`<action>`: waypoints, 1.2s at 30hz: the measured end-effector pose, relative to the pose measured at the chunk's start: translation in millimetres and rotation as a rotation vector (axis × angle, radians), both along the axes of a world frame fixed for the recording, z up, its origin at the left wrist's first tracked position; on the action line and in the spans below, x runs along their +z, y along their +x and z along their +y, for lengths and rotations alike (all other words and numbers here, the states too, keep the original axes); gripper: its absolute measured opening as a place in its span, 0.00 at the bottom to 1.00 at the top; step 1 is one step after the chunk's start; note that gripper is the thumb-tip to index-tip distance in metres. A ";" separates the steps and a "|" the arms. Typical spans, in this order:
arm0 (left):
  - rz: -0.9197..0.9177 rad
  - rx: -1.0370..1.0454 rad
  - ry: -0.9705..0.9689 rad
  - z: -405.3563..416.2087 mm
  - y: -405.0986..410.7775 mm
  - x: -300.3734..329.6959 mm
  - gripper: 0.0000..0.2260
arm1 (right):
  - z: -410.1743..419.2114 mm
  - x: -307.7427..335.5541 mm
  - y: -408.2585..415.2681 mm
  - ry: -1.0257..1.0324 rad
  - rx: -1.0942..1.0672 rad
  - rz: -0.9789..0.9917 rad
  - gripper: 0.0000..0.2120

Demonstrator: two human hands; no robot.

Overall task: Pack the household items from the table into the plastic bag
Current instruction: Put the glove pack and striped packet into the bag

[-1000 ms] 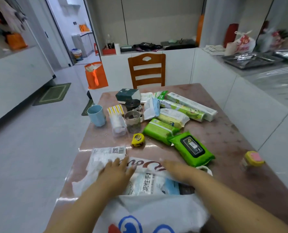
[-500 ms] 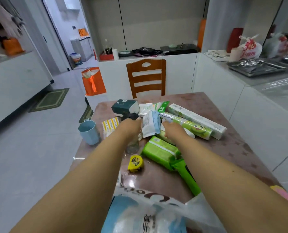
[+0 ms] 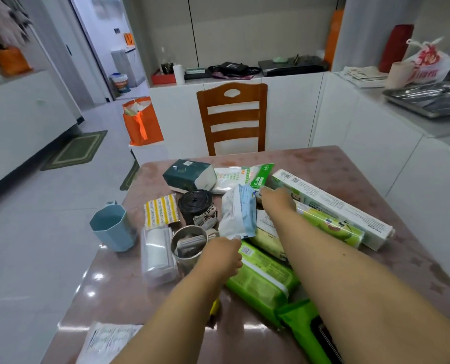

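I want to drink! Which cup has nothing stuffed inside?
The blue cup at the left table edge looks empty; the metal cup beside it holds small packets.

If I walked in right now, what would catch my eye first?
Two bare arms stretch over a pink table crowded with packets. The left hand and right hand reach either end of a white-and-blue pouch at its middle. Bright green wipe packs lie nearest, a blue cup stands far left.
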State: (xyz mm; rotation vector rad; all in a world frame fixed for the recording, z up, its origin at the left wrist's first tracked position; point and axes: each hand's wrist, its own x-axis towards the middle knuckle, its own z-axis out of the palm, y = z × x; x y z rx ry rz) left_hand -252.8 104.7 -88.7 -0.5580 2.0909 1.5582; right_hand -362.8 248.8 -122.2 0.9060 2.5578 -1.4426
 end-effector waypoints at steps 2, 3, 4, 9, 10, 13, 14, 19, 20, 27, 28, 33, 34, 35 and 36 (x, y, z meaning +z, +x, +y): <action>-0.028 0.045 0.185 5.7 -13.1 -5.8 0.12 | 7.3 0.3 -25.2 0.049 0.061 0.034 0.21; -0.077 0.077 0.249 7.7 -17.7 -4.7 0.12 | 8.2 -0.1 -38.6 0.016 0.097 0.058 0.20; -0.086 0.114 0.297 8.2 -21.0 -2.7 0.12 | 8.8 -2.3 -50.9 -0.008 0.130 0.065 0.19; -0.028 0.214 0.445 11.6 -29.0 -9.9 0.12 | 3.5 -4.8 -83.8 -0.074 0.144 -0.008 0.18; -0.022 0.226 0.469 11.8 -30.4 -10.0 0.12 | 4.9 -6.2 -89.6 -0.152 0.122 0.045 0.18; 0.004 0.259 0.508 12.5 -32.2 -6.3 0.12 | 13.8 2.2 -92.9 -0.465 -0.022 0.263 0.13; 0.012 0.277 0.515 13.0 -32.8 -4.3 0.12 | 17.7 9.5 -92.4 -0.536 -0.054 0.345 0.13; 0.029 0.382 0.606 10.8 -35.2 6.2 0.12 | 30.9 67.6 -61.3 -0.713 -0.015 0.697 0.12; 0.037 0.400 0.633 10.1 -35.1 9.6 0.12 | 31.0 78.7 -52.2 -0.778 0.005 0.759 0.08; 0.066 0.386 0.792 -11.3 -40.7 31.3 0.25 | 36.6 151.9 23.7 -1.098 0.220 0.881 0.13; 0.012 0.359 0.836 -16.3 -40.7 34.4 0.29 | 37.3 158.9 33.6 -1.137 0.250 0.867 0.13; -0.212 0.265 1.233 -11.6 -18.4 47.2 0.51 | 26.2 151.5 72.8 -1.428 0.292 0.716 0.10; -0.162 0.319 1.299 -7.3 -17.6 50.6 0.47 | 21.3 144.5 81.7 -1.434 0.313 0.680 0.09; -0.090 0.400 1.327 -3.7 -18.9 55.4 0.40 | 15.3 139.8 92.8 -1.440 0.322 0.644 0.08; -0.015 0.494 1.305 -1.8 -22.9 59.1 0.30 | 12.5 135.3 101.4 -1.462 0.314 0.636 0.08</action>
